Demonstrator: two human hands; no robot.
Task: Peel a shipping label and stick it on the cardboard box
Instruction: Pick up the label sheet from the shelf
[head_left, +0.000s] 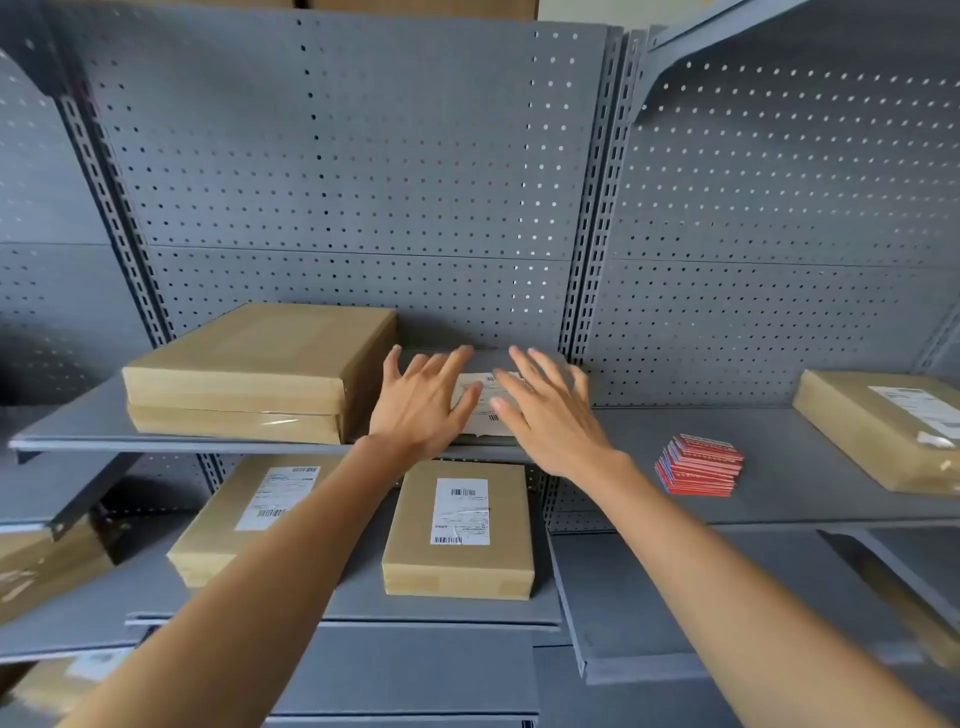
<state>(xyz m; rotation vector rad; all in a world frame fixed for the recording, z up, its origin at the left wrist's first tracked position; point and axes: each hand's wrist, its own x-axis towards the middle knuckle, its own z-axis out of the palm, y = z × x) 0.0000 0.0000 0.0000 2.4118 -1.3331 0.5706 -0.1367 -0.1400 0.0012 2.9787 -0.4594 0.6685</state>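
Up on the grey metal shelf (675, 499), both hands, left (421, 405) and right (545, 410), hover side by side with fingers spread, gripping nothing, over a white barcoded shipping label (483, 402); two stacked brown cardboard boxes (249, 374) sit just left

We see matt grey painted metal shelf (779, 467), perforated back panel (363, 156), brown cardboard boxes (260, 358) with glossy tape, white paper labels (461, 512).

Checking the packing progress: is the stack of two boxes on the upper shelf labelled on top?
No: the stack of two boxes shows plain brown top and front faces.
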